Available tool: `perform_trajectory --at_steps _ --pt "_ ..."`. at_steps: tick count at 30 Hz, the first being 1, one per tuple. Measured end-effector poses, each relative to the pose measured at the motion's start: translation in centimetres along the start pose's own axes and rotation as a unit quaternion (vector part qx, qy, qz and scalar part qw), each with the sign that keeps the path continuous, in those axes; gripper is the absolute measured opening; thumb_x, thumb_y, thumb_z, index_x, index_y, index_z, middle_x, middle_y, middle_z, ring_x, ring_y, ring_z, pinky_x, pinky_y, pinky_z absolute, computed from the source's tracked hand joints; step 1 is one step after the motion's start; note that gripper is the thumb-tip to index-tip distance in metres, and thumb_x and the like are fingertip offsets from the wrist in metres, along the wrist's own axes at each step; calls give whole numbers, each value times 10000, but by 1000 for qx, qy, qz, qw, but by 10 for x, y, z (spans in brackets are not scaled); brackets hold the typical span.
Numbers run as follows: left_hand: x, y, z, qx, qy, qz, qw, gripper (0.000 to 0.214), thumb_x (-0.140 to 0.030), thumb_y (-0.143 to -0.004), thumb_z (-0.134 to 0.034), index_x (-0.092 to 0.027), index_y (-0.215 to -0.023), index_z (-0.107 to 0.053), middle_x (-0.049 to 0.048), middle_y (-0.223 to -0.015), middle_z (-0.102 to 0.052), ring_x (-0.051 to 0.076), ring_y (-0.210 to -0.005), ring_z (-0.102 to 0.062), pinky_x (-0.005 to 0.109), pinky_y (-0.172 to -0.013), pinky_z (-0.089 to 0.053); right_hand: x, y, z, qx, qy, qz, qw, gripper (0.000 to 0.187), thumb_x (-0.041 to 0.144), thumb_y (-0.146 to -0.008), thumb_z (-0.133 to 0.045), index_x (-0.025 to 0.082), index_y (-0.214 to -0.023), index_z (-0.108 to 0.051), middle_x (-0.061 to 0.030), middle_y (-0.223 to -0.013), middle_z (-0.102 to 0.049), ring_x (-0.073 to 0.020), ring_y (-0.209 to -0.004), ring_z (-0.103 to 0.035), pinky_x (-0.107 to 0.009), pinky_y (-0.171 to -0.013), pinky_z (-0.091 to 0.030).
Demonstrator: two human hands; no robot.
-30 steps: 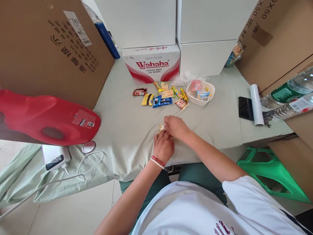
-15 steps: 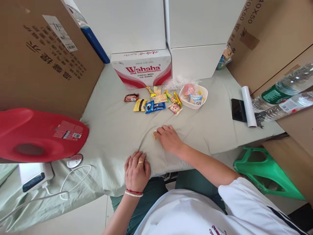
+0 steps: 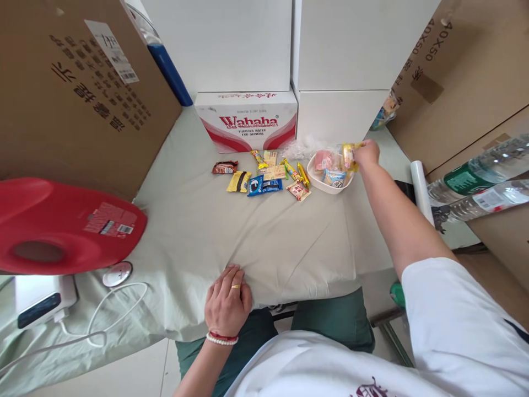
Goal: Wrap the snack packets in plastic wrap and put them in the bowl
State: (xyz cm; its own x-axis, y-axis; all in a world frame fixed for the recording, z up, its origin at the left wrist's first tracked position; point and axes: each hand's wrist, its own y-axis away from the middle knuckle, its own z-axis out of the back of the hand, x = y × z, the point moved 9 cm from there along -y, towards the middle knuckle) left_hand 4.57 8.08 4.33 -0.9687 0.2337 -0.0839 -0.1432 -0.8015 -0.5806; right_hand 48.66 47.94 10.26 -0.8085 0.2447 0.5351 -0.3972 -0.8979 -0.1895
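With the white bowl [image 3: 322, 186] taken as the centre of the dial, it's the right hand [image 3: 367, 155] out at two o'clock, thumb and fingers pinching a yellow-and-clear snack packet [image 3: 350, 157]; that packet sits over the bowl's two o'clock rim, and whether it touches I cannot tell; inside, a pink packet [image 3: 323, 160] lies toward ten o'clock, a blue-and-white packet [image 3: 334, 177] toward five!

Down between seven and eight, the left hand [image 3: 228, 300] rests palm down near the edge of the pale green cloth [image 3: 297, 237], fingers side by side, a gold ring and two bracelets on show; over at nine o'clock, a cluster of snacks: a red-and-cream packet [image 3: 298, 191] nearest the bowl, then blue packets [image 3: 256, 186], a yellow packet with a dark band [image 3: 238, 182], and a dark red packet [image 3: 225, 167] farthest out; up at ten, the Wahaha water carton [image 3: 252, 124] stands behind them, clear plastic film [image 3: 303, 148] just beside it!
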Motion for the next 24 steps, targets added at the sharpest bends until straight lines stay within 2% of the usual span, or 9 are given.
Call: perform_trajectory --at_steps 3,5,9,11,14,16,21,24 --pt "0 1 1 -3 1 0 1000 271 -106 -918 -615 -162 -1180 -663 136 -1201 -776 301 -1127 -733 399 -937 -519 2 21 -27 73 105 -57 990 264 167 -870 -687 71 -1104 -762 -220 -1082 -736 -337 -1038 -706 -414 -866 -552" --pt "0 1 1 -6 4 -1 1000 279 -98 -912 -622 -164 -1179 -665 133 -1199 -778 300 -1128 -734 397 -936 -522 13 31 -33 96 166 -34 981 238 153 -895 -659 81 -1089 -776 -239 -1126 -724 -365 -1162 -660 -440 -932 -534" --pt "-1 2 3 -16 13 -9 1000 299 -76 -892 -634 -158 -1177 -669 139 -1184 -781 301 -1131 -735 396 -939 -531 49 24 -10 14 242 80 967 329 232 -1011 -504 98 -1175 -756 -255 -1269 -660 -404 -1367 -484 -487 -990 -493" --pt "-2 2 3 -17 14 -10 1000 307 -70 -888 -635 -161 -1179 -671 137 -1180 -783 299 -1130 -735 396 -940 -532 65 21 -7 9 220 134 966 400 281 -1051 -418 125 -1247 -729 -226 -1273 -666 -379 -1317 -517 -465 -984 -480" --pt "-1 2 3 -13 16 -3 1000 323 -70 -887 -633 -176 -1190 -671 126 -1190 -783 291 -1138 -735 391 -941 -530 77 34 -35 126 219 216 943 415 325 -1039 -415 159 -1252 -730 -188 -1228 -712 -338 -1182 -598 -425 -981 -465" --pt "0 2 3 -11 20 2 1000 325 -68 -886 -634 -177 -1189 -671 125 -1190 -782 287 -1141 -733 388 -945 -526 74 49 -52 181 240 243 922 408 342 -1014 -447 151 -1235 -732 -192 -1237 -723 -329 -1153 -613 -409 -984 -460" --pt "-2 0 5 -12 26 1 1000 302 -63 -887 -622 -169 -1167 -663 133 -1171 -781 280 -1146 -730 379 -949 -520 57 56 -56 184 253 231 922 440 377 -1027 -434 146 -1264 -723 -205 -1274 -714 -332 -1175 -619 -417 -983 -475" --pt "-1 0 4 -1 22 2 1000 305 -75 -898 -598 -186 -1175 -658 123 -1177 -781 274 -1148 -733 375 -939 -520 62 41 -48 184 229 174 940 347 383 -975 -563 173 -1154 -772 -184 -1177 -738 -351 -1165 -619 -448 -975 -495"
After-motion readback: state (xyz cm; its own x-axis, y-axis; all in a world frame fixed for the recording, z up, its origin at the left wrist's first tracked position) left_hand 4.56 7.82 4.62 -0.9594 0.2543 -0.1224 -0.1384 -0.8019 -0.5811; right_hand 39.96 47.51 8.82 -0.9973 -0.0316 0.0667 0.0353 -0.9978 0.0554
